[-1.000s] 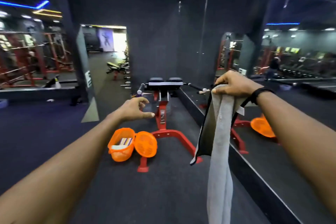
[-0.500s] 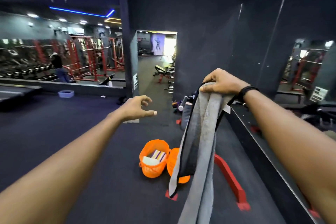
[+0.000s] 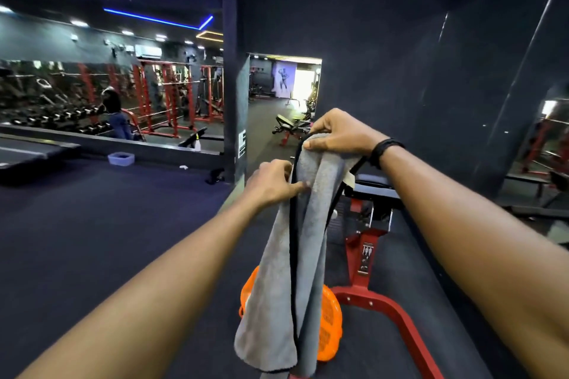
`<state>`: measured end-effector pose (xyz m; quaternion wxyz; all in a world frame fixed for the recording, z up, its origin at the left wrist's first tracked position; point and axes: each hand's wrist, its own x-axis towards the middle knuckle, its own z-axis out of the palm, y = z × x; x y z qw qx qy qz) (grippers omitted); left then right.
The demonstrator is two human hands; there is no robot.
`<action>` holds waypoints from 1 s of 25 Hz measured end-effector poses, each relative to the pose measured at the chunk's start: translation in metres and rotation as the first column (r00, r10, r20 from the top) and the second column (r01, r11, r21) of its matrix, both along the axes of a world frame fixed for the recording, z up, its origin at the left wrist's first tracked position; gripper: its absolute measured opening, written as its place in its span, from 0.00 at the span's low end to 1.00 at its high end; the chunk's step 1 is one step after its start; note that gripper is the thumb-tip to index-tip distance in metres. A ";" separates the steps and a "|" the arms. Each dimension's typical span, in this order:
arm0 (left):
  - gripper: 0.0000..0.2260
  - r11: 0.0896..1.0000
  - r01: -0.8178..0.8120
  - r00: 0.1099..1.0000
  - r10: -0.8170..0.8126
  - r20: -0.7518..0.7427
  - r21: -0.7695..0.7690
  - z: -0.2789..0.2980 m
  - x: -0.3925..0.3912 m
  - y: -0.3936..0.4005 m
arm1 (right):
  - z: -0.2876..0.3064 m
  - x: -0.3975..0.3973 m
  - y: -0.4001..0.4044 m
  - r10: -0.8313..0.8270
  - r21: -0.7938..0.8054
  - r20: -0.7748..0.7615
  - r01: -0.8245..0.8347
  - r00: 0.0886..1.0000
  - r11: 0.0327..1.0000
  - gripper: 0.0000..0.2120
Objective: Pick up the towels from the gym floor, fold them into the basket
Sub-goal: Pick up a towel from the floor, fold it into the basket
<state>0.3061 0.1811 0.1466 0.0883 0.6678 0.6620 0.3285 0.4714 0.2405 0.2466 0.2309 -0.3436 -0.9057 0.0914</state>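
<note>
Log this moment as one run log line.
right hand grips towel top | left hand pinches towel edge | basket below

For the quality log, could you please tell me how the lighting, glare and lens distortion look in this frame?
Head view: dim gym overall; blown-out glare in the bright doorway; wide-angle bending stretches both forearms; grey towel, left hand and right hand fairly sharp; distant red racks soft.

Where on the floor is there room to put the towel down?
The dark floor left of the orange basket, up to the mirrored wall, is bare. Right of the basket, the red machine frame crowds it.
</note>
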 end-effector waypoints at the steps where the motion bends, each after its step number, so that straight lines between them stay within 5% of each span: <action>1: 0.13 0.999 -0.037 0.999 0.037 -0.030 0.010 -0.004 -0.012 0.022 | -0.001 -0.011 0.019 -0.010 0.010 -0.009 0.010 1.000 1.000 0.05; 3: 0.05 0.995 -0.098 0.993 0.097 -0.061 -0.011 -0.012 -0.042 0.060 | 0.002 -0.028 0.054 -0.041 0.036 -0.031 0.042 0.999 0.998 0.06; 8: 0.08 0.929 -0.139 0.986 0.099 -0.130 -0.344 -0.036 -0.143 0.165 | 0.021 -0.050 0.153 -0.327 0.129 -0.168 0.350 0.930 0.928 0.06; 11: 0.02 0.950 -0.100 0.994 0.105 0.001 -0.297 -0.031 -0.179 0.214 | 0.020 -0.057 0.196 -0.456 0.102 -0.287 0.500 0.842 0.860 0.03; 13: 0.07 0.985 -0.013 0.994 0.031 0.105 -0.170 -0.021 -0.182 0.244 | 0.014 -0.071 0.215 -0.401 0.018 -0.176 0.410 0.899 0.912 0.02; 17: 0.11 0.961 0.275 0.913 -0.265 0.310 0.014 -0.002 -0.163 0.291 | -0.019 -0.141 0.248 -0.149 -0.165 0.130 0.170 0.980 0.972 0.17; 20: 0.11 0.929 0.329 0.906 -0.361 0.220 0.170 0.003 -0.167 0.321 | -0.044 -0.175 0.287 -0.023 -0.178 0.297 0.079 0.955 0.981 0.15; 25: 0.07 0.968 0.227 0.969 -0.235 0.071 0.104 -0.006 -0.225 0.381 | -0.021 -0.182 0.359 0.019 -0.165 0.225 0.019 0.974 0.986 0.10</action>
